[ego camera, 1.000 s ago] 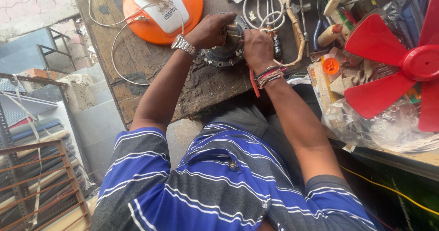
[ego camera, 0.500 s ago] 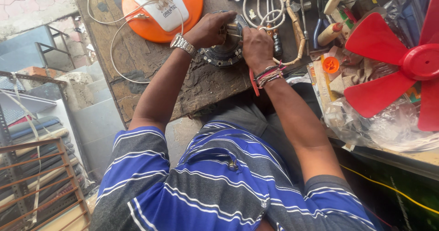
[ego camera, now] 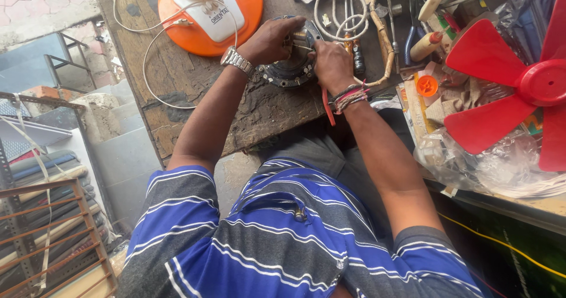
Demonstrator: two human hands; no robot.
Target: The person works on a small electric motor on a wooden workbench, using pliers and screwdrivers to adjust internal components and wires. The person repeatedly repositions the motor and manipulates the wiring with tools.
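the round dark motor [ego camera: 289, 71] sits on the worn bench just right of the orange fan base [ego camera: 203, 20]. the left hand [ego camera: 272, 38] grips its rim; the right hand [ego camera: 331, 65] pinches closed at its top, contents unclear.

Both arms extended, left hand [ego camera: 272, 38] and right hand [ego camera: 333, 65] curled close together.

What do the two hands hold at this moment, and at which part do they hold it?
Both hands are on the round dark fan motor on the wooden bench. The left hand grips its upper rim; the right hand presses at its right side, near the centre.
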